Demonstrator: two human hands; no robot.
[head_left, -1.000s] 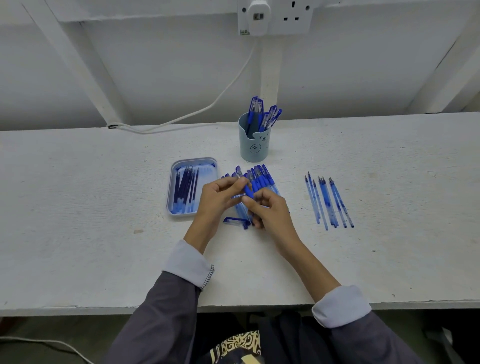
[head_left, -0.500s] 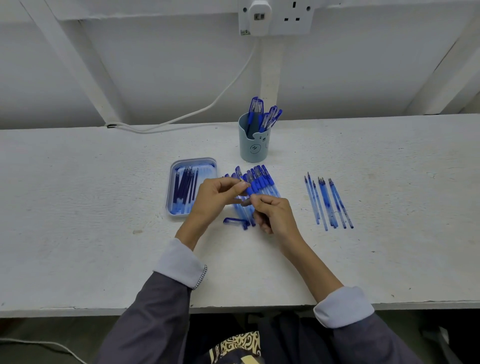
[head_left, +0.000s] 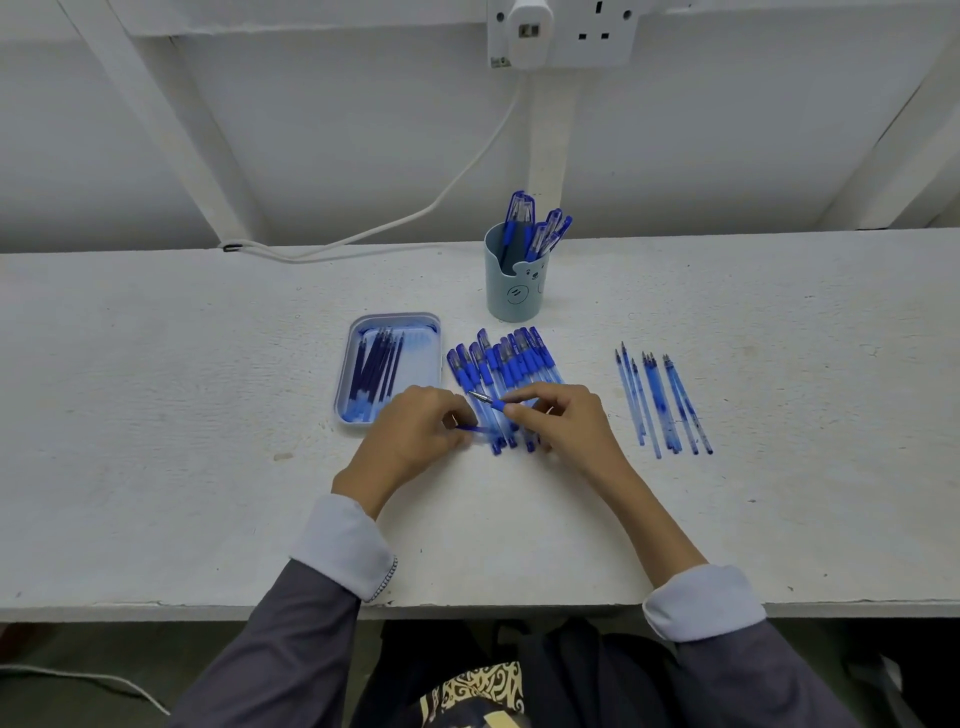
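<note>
The right hand (head_left: 566, 421) pinches a pen tip section (head_left: 492, 403) and the left hand (head_left: 415, 436) grips a blue part (head_left: 475, 429). The cup (head_left: 514, 296) holds few pens (head_left: 530, 228), and the pile (head_left: 511, 358) likely awaits.

Bench (head_left: 156, 415) w/ tray (head_left: 395, 316), cup (head_left: 514, 291), pens (head_left: 511, 358), barrels (head_left: 662, 405).

Pen (head_left: 491, 402) rear, likely under right hand (head_left: 566, 421)

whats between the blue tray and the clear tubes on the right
Head view: a pile of blue pens, the left hand and right hand over its near end; from pile to clear tubes the table is bare.
</note>
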